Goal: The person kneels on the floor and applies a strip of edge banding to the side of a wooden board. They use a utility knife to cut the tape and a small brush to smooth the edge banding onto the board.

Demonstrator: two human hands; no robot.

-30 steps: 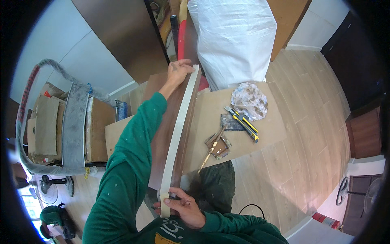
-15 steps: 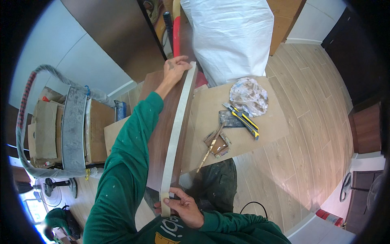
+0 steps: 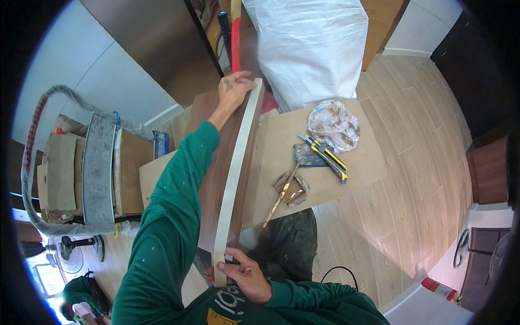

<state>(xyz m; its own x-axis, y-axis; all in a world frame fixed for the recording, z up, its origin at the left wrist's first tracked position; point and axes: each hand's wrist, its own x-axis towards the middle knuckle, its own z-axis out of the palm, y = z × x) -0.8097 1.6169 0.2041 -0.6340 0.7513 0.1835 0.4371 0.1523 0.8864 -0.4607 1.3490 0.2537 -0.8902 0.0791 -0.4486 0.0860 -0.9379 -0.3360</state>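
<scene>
A brown wood-grain board (image 3: 216, 185) lies lengthwise in front of me, with a pale strip of masking tape (image 3: 236, 162) running along its edge. At the far end my left hand (image 3: 233, 91) has its fingers stretched out, their tips touching the strip's end. Close to my body, my right hand (image 3: 246, 275) is closed round the tape roll (image 3: 219, 269), seen edge-on, from which the strip runs. Its far fingers are partly hidden behind the roll.
On a cardboard sheet (image 3: 346, 179) to the right lie a yellow-black utility knife (image 3: 327, 157), a dark flat block (image 3: 310, 156), a thin brush (image 3: 283, 194), small wood pieces (image 3: 297, 197) and crumpled plastic (image 3: 334, 125). A white sack (image 3: 311, 49) stands beyond; a cart with boxes (image 3: 98, 168) is left.
Almost nothing differs. The view has shifted slightly, and both hands keep their places at the two ends of the tape.
</scene>
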